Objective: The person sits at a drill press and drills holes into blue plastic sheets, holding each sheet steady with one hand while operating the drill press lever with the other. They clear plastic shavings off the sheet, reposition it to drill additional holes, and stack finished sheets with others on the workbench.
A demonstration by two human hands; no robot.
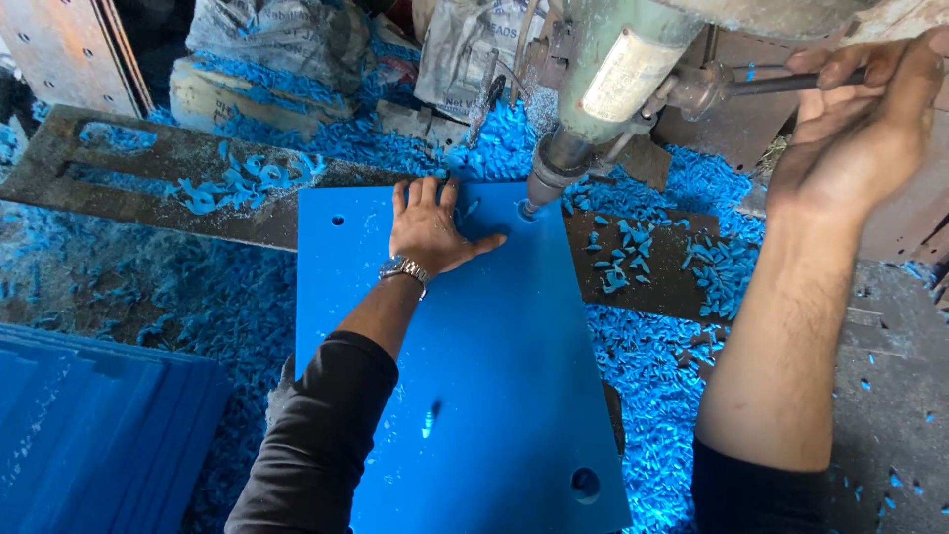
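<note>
Head view: blue sheet (pixel 474 396) is pinned flat mid-frame by the spread left hand (pixel 430 232), drill bit (pixel 529 206) just right of it; lever (pixel 781 84) is gripped upper right by the right hand (pixel 860 129).

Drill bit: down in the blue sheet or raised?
Down: the drill bit tip meets the blue sheet at a hole, right hand on the feed lever.

Even daylight floods in from above; the blue sheet (pixel 474 396) shows soft sheen, no harsh glare; top-left corners sit dim; edges bend slightly; focus holds sharp throughout.
</note>
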